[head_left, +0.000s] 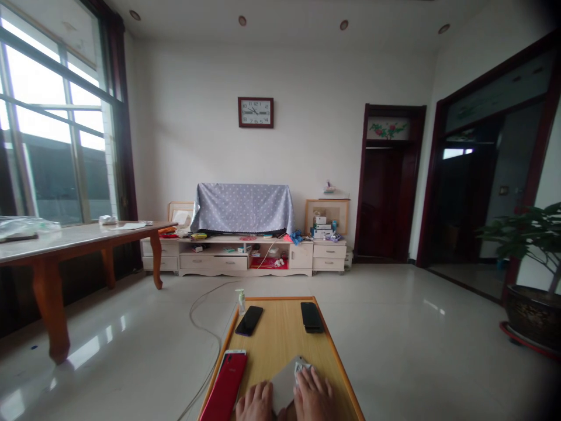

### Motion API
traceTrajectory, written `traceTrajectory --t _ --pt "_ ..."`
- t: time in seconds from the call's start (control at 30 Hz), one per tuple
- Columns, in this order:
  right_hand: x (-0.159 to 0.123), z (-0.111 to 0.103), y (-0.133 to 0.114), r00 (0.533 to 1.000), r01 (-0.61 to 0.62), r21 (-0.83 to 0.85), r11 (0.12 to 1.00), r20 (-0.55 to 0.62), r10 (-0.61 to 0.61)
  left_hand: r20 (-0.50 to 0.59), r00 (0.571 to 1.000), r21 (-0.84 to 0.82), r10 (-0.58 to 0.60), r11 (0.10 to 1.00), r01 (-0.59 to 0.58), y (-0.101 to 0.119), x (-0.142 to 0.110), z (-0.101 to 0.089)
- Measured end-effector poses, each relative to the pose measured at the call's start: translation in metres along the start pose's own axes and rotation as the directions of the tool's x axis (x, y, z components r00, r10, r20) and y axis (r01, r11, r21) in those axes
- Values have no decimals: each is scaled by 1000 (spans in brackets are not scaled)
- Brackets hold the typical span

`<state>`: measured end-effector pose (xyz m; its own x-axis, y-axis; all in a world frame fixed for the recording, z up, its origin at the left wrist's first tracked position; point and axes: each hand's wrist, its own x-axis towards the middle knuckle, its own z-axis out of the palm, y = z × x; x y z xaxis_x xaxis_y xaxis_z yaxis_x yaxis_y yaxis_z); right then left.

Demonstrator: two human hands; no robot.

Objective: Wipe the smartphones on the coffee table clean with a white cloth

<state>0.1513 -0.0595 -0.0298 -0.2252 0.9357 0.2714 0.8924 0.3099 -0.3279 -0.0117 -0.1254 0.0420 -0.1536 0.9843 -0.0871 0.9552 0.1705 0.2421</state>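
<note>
On the small wooden table lies a thin silver tablet (283, 383), turned at an angle, with a dark camera dot near its far corner. My left hand (255, 401) holds its left edge, fingers bent close together. My right hand (312, 399) lies over its right side, pressing a crumpled white tissue (300, 368) to the surface under the fingers. Left of my left hand is a red phone (225, 386), its back up, overlapping a white phone (239, 352). The lower parts of both hands are cut off by the frame.
The wooden table (280, 327) also bears a black phone (249, 321) at far left, stacked dark phones (311, 317) at far right and a pump bottle (241, 301) at its corner. A cable (205, 327) runs over the floor. A potted plant (532, 310) stands right.
</note>
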Motion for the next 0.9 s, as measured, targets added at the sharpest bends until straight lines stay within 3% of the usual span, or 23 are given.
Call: traceTrajectory --t 0.2,0.47,0.9 --pt "-5 -11 -13 1000 -4 -34 999 -28 3 -80 994 -51 71 996 -75 -16 4 13" --pt "2 -3 -16 1000 -7 -51 999 9 7 -124 985 -112 116 985 -130 -37 18 22" --pt "4 -8 -22 997 -52 -60 997 52 56 -125 963 -61 240 967 -249 -49 38 11"
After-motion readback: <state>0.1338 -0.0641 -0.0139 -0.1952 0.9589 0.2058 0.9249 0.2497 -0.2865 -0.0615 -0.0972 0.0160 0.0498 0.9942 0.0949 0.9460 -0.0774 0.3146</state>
